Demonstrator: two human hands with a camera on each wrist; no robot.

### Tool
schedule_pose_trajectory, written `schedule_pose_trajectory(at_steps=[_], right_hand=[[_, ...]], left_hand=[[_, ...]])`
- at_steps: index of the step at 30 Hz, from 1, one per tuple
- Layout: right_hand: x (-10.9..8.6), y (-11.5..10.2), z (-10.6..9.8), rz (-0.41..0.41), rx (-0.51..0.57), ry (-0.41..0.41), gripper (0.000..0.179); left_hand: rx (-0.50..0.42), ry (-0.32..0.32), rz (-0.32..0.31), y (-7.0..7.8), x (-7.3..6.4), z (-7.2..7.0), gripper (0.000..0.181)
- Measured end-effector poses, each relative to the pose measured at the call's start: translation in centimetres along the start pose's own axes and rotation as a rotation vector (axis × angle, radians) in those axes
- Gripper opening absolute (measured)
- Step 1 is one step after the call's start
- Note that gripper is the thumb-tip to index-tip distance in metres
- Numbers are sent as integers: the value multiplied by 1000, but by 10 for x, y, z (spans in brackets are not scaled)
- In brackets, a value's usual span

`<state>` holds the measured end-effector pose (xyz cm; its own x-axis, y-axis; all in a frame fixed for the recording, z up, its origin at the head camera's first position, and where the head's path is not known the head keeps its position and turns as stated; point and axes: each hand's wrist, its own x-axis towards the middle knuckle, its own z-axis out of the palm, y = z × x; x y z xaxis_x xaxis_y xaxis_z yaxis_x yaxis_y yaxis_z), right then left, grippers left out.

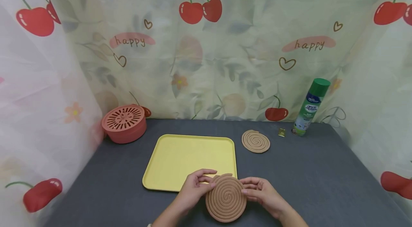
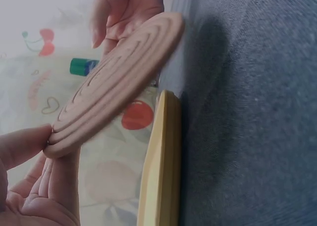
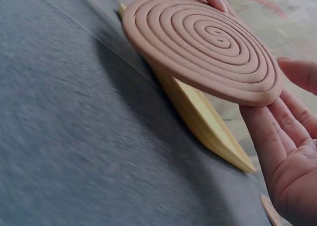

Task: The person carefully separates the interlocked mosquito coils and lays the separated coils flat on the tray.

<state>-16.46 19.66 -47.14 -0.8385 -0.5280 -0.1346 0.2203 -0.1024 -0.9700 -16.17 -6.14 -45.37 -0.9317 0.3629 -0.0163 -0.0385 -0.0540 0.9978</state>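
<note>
Spiral coil (image 1: 226, 198), brown and flat, is between my two hands in the head view, raised at the near edge of the dark table (image 1: 112, 191). My left hand (image 1: 194, 186) pinches its left rim between thumb and fingers, and my right hand (image 1: 262, 194) grips the opposite rim. The coil overlaps the near right corner of the yellow tray (image 1: 190, 160) from up here. Beyond the tray's right side lies a second coil (image 1: 255, 141), then a small gold packet (image 1: 281, 133) and an upright spray can (image 1: 310, 109) with a green cap. A round pink container (image 1: 127, 126) with a slotted lid stands at the back left, in front of the cherry-print curtain (image 1: 206, 76).

From my left wrist, the coil shows tilted, clear of the table, my thumb on one face and fingers against the other.

From my right wrist, its grooved face is turned up; my fingers support the rim from underneath and my thumb is at its edge. The tray shows behind it.
</note>
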Motion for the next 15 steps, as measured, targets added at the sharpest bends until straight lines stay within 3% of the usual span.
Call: schedule_pose_trajectory(at_steps=[7,15], right_hand=[[4,7,9,-12,18,-65,20],[8,10,17,-18,39,-102,18]], left_hand=[[57,-12,-11,-4,0,0,33],[47,-53,-8,-6,-1,1,30]])
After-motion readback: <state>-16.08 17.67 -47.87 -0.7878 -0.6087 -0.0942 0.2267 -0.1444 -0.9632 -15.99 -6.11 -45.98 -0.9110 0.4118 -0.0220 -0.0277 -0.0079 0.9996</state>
